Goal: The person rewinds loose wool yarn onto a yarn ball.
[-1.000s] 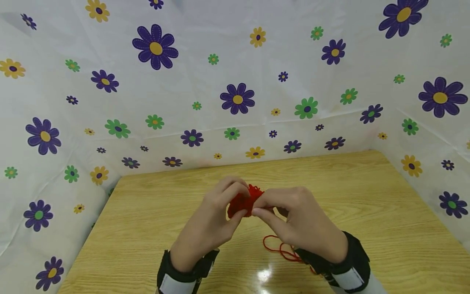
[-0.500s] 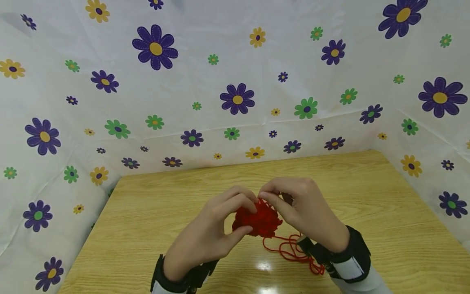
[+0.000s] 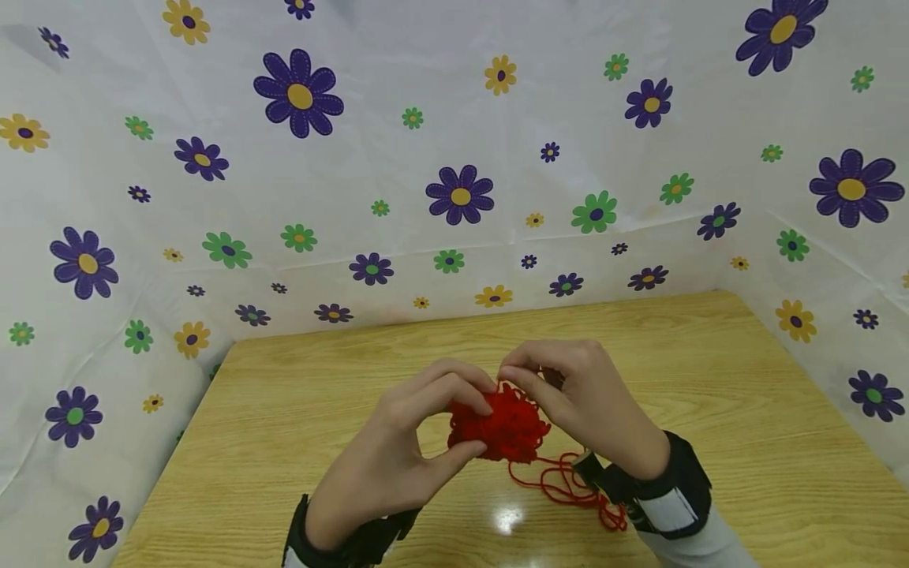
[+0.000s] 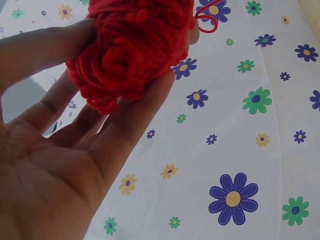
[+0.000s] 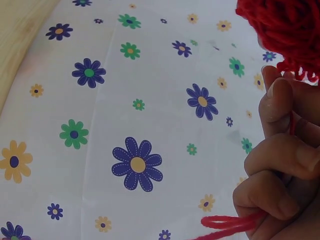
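Observation:
A fuzzy red ball of yarn (image 3: 507, 430) is held up over the table, gripped between the thumb and fingers of my left hand (image 3: 405, 442). Loops stick out around its edge. In the left wrist view the wound strands of the yarn ball (image 4: 142, 47) show between thumb and fingers. My right hand (image 3: 575, 394) pinches a red strand at the ball's upper edge with thumb and index finger. Seen from the right wrist, the other fingers of the right hand (image 5: 285, 155) are curled, and a doubled red strand (image 5: 230, 223) comes out below them.
A loose tangle of red yarn (image 3: 568, 485) lies on the wooden table (image 3: 298, 442), partly under the right wrist. A white flower-printed cloth (image 3: 398, 150) stands behind the table and along both sides. Black straps with cameras (image 3: 671, 497) sit on the wrists.
My right hand has risen from the ball's right side to its upper edge, drawing a strand. The ball has shifted slightly right and down, showing more of itself; my left hand keeps its grip.

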Action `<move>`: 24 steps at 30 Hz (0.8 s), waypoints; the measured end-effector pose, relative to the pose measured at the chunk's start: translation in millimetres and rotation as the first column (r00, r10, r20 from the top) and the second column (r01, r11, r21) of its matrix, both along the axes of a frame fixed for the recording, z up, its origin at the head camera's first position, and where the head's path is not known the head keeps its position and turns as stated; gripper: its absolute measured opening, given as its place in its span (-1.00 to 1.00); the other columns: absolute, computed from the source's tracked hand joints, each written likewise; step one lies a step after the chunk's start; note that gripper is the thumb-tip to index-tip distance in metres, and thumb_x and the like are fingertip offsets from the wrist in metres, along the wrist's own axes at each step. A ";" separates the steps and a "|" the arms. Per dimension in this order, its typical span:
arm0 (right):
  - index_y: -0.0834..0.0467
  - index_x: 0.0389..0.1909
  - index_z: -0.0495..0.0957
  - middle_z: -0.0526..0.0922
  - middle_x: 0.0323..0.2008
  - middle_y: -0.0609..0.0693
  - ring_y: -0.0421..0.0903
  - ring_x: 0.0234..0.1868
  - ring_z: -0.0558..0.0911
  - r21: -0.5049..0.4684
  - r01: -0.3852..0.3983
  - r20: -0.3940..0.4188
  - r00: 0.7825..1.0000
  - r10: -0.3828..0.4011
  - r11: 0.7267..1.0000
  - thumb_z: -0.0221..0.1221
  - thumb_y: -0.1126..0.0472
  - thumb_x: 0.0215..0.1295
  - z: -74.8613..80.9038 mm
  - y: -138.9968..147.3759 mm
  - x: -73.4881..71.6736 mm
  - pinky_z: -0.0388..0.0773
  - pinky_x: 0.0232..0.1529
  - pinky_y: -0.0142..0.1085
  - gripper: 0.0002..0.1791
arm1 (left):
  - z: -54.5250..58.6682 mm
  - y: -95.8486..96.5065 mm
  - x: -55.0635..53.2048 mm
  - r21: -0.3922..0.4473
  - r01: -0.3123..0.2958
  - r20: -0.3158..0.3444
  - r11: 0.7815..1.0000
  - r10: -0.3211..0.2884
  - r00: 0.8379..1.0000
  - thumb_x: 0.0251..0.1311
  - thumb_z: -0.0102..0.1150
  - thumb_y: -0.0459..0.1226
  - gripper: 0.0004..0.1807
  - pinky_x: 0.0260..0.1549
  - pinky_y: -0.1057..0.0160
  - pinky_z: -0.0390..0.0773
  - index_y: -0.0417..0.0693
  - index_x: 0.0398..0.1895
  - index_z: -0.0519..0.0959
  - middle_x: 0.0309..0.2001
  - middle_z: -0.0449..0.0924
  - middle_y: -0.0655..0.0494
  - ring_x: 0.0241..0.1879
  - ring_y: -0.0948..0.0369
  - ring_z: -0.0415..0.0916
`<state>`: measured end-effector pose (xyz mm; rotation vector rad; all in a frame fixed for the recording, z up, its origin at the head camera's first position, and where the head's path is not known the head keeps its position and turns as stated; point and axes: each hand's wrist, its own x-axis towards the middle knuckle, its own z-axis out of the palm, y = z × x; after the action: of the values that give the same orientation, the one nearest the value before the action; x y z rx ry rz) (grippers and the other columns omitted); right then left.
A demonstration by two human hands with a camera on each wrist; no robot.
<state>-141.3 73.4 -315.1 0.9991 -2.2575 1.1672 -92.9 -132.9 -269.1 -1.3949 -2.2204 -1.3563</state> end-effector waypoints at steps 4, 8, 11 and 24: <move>-0.09 -0.38 0.57 0.44 -0.61 -0.31 -0.26 -0.72 0.26 0.008 0.011 0.013 1.000 -0.011 1.000 0.11 0.08 0.17 -0.1 -0.4 -2.3 0.19 -0.76 -0.43 -0.92 | 1.3 -1.7 -0.7 0.046 0.002 0.016 0.999 -0.003 1.000 -0.21 0.25 -0.59 -0.62 -0.29 0.23 0.55 -0.19 -0.29 0.40 -0.11 0.40 -0.04 -0.15 0.14 0.40; -0.08 -0.37 0.56 0.47 -0.57 -0.31 -0.25 -0.72 0.29 0.009 0.011 0.031 0.999 -0.011 1.000 0.10 0.08 0.18 -1.1 -0.9 -3.7 0.23 -0.75 -0.43 -0.92 | 1.9 -3.7 -1.7 0.094 -0.007 0.010 0.996 0.006 1.000 -0.23 0.26 -0.59 -0.62 -0.32 0.22 0.56 -0.20 -0.29 0.40 -0.12 0.41 -0.06 -0.16 0.11 0.41; -0.08 -0.34 0.57 0.51 -0.52 -0.30 -0.24 -0.71 0.29 0.008 -0.002 0.052 0.999 0.002 1.000 0.14 0.14 0.16 -2.8 -1.9 -3.3 0.27 -0.75 -0.42 -0.93 | 1.2 -5.2 -2.0 0.130 -0.024 0.026 0.991 0.021 0.999 -0.25 0.27 -0.60 -0.61 -0.30 0.20 0.55 -0.21 -0.31 0.39 -0.13 0.40 -0.08 -0.15 0.07 0.40; -0.02 -0.25 0.54 0.49 -0.53 -0.23 -0.25 -0.70 0.25 0.079 0.006 0.074 0.997 -0.012 0.997 0.10 0.50 -0.05 -8.2 -7.9 1.7 0.29 -0.73 -0.45 -0.60 | -0.9 -7.0 -4.3 0.131 -0.051 0.136 0.990 0.033 0.990 -0.23 0.24 -0.61 -0.60 -0.28 0.17 0.54 -0.19 -0.31 0.34 0.05 0.40 -0.09 -0.06 0.07 0.41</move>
<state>-139.6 65.5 -323.3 0.9888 -2.3800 1.1372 -97.2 -139.9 -270.0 -1.2382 -2.1786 -1.5953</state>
